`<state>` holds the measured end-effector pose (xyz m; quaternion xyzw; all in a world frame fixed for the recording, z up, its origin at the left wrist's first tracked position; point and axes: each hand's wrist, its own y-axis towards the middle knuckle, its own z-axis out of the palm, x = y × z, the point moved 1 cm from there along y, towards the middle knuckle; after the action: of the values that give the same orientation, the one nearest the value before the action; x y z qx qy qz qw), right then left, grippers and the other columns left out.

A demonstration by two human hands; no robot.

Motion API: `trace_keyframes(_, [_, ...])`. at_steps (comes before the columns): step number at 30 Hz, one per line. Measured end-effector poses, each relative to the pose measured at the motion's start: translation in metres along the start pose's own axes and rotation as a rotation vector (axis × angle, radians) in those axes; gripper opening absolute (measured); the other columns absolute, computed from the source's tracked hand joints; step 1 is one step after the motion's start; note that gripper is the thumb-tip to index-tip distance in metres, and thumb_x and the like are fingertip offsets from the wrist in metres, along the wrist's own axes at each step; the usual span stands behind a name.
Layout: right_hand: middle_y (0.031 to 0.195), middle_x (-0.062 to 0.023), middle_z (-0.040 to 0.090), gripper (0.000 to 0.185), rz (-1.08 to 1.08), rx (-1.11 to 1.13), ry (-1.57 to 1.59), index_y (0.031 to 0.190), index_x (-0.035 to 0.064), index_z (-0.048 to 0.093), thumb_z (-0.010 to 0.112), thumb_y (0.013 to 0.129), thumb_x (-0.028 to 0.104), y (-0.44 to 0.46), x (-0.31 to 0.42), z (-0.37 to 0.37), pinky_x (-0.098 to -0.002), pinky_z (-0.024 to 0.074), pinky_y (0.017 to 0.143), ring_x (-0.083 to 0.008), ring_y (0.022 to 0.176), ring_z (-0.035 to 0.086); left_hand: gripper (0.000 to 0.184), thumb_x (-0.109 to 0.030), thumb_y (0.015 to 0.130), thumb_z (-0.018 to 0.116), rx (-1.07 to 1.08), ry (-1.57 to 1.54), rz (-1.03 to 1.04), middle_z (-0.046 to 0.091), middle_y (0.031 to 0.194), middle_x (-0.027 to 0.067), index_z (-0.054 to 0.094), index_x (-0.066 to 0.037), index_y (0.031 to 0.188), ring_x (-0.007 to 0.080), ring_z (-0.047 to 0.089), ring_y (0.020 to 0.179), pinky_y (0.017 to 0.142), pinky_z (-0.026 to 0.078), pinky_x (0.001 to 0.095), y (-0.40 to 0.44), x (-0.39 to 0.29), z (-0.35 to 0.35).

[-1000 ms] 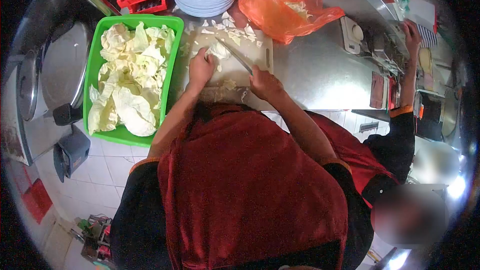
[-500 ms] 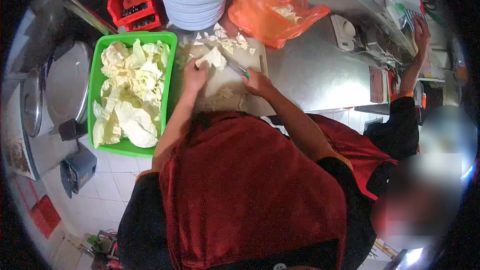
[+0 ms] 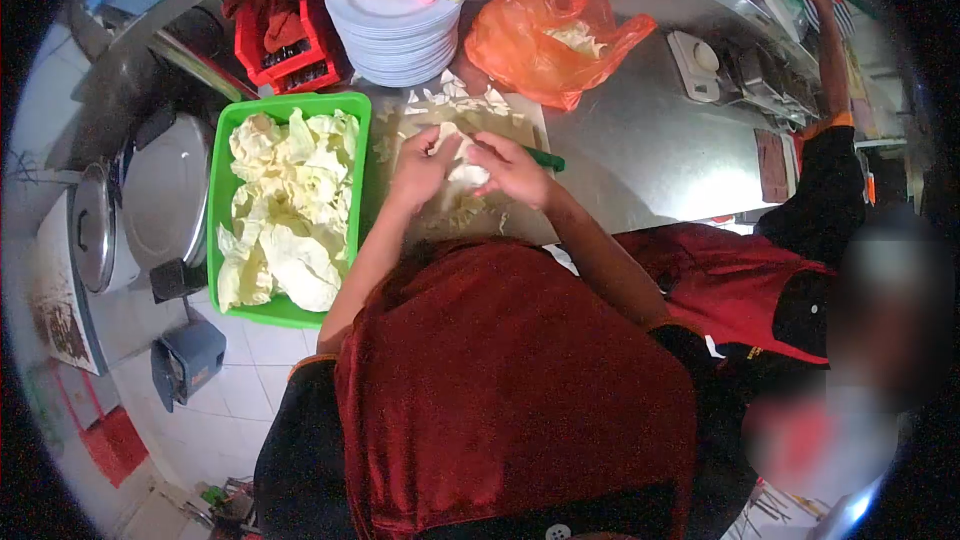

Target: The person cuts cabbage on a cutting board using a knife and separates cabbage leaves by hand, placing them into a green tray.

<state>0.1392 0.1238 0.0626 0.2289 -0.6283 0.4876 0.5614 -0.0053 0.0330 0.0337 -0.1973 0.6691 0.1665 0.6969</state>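
Green rectangular plastic tray point(image 3: 224, 155), loaded with pale crumpled cabbage leaves point(image 3: 303, 265), stands at left. Over the white rectangular cutting board point(image 3: 532, 130), the left hand point(image 3: 420, 170) and right hand point(image 3: 514, 170) pinch a pale cabbage piece point(image 3: 468, 176) between their fingers. The green-handled knife point(image 3: 546, 159), gripped moments ago, now lies released beside the right hand, freeing both hands for the piece.

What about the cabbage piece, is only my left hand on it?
No, your left hand and right hand are both on the cabbage piece.

Left of the board point(image 3: 530, 126) lies the tub point(image 3: 265, 314) of leaves point(image 3: 290, 190); behind the board, plates point(image 3: 395, 45) stand left of a bag point(image 3: 545, 45).
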Motion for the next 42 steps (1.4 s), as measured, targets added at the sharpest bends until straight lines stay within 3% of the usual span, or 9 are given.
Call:
trace_keyframes(10, [0.097,-0.0151,0.065,0.047,0.067,-0.127,0.555,0.129,0.0061,0.047,0.035,0.1,0.041,-0.035,0.005,-0.035,-0.0363,0.0485,0.066,-0.0212,0.07,0.059,0.034,-0.035,0.094,0.061,-0.128,-0.075,-0.33,0.048,0.061,-0.007,0.072,-0.005,0.085,0.0043,0.037,0.056,0.051,0.028,0.0228,0.0,-0.002,-0.039])
trace_keyframes(13, [0.108,-0.0171,0.065,0.052,0.128,-0.244,0.635,0.133,0.0062,0.045,0.032,0.1,0.043,-0.048,0.01,-0.038,-0.0362,0.0488,0.068,-0.022,0.072,0.06,0.032,-0.034,0.094,0.061,-0.076,0.19,-0.004,0.058,0.07,-0.0037,0.069,-0.003,0.094,0.0051,0.049,0.062,0.057,0.039,0.0229,0.007,0.013,-0.034])
trace_keyframes(15, [0.113,-0.0176,0.062,0.056,0.068,0.02,0.777,0.134,0.007,0.043,0.041,0.098,0.049,-0.045,-0.005,-0.045,-0.0399,0.051,0.075,-0.03,0.086,0.062,0.032,-0.034,0.095,0.06,-0.091,0.326,0.237,0.061,0.074,-0.0026,0.068,-0.002,0.098,0.0055,0.053,0.065,0.06,0.043,0.0229,0.004,0.013,-0.022])
trace_keyframes(17, [0.113,-0.0174,0.062,0.056,0.064,0.02,0.771,0.134,0.0075,0.043,0.041,0.098,0.05,-0.045,-0.004,-0.036,-0.0405,0.0516,0.073,-0.0299,0.085,0.063,0.028,-0.026,0.094,0.062,0.117,0.099,0.15,0.065,0.084,0.001,0.063,-0.001,0.103,0.0071,0.058,0.073,0.067,0.047,0.0225,-0.002,-0.003,-0.003])
trace_keyframes(24, [0.11,-0.0147,0.063,0.043,0.076,-0.072,0.484,0.131,0.007,0.045,0.045,0.1,0.037,-0.051,0.011,-0.008,-0.0361,0.055,0.066,-0.0239,0.078,0.065,0.017,-0.014,0.093,0.063,-0.052,-0.234,-0.086,0.064,0.077,0.0019,0.061,0.001,0.101,0.0067,0.057,0.069,0.063,0.045,0.0214,-0.008,-0.022,0.02])
trace_keyframes(28, [0.107,-0.013,0.065,0.039,0.121,-0.109,0.409,0.13,0.0066,0.047,0.047,0.1,0.031,-0.051,0.002,-0.008,-0.0338,0.054,0.068,-0.0184,0.076,0.063,0.017,-0.011,0.093,0.063,0.066,-0.249,-0.063,0.064,0.082,0.0037,0.06,0.001,0.105,0.0099,0.058,0.073,0.067,0.047,0.0235,-0.001,0.001,0.004])
trace_keyframes(37, [0.096,-0.0089,0.066,0.036,0.142,-0.193,0.322,0.125,0.0061,0.051,0.046,0.1,0.031,-0.06,0.002,-0.006,-0.029,0.0529,0.066,-0.014,0.072,0.061,0.012,-0.007,0.089,0.066,0.157,-0.175,-0.046,0.067,0.083,0.0034,0.064,0.0,0.098,0.01,0.06,0.074,0.071,0.048,0.0243,-0.005,-0.003,-0.001])
trace_keyframes(39, [0.094,-0.0082,0.065,0.036,0.114,-0.222,0.252,0.12,0.0037,0.054,0.046,0.099,0.033,-0.057,-0.003,-0.01,-0.028,0.0516,0.064,-0.0131,0.071,0.06,0.008,-0.007,0.086,0.067,0.129,0.267,0.017,0.068,0.08,0.0046,0.066,0.0,0.09,0.0098,0.06,0.071,0.069,0.049,0.0257,-0.004,-0.011,-0.011])
trace_keyframes(42, [0.098,-0.011,0.066,0.038,0.125,-0.22,0.253,0.116,0.0019,0.056,0.048,0.098,0.034,-0.06,-0.01,-0.018,-0.0289,0.0536,0.068,-0.0163,0.077,0.063,0.009,-0.008,0.085,0.067,-0.046,0.407,0.114,0.068,0.075,0.0089,0.067,0.0,0.09,0.013,0.063,0.067,0.064,0.051,0.0289,0.003,0.011,-0.029])
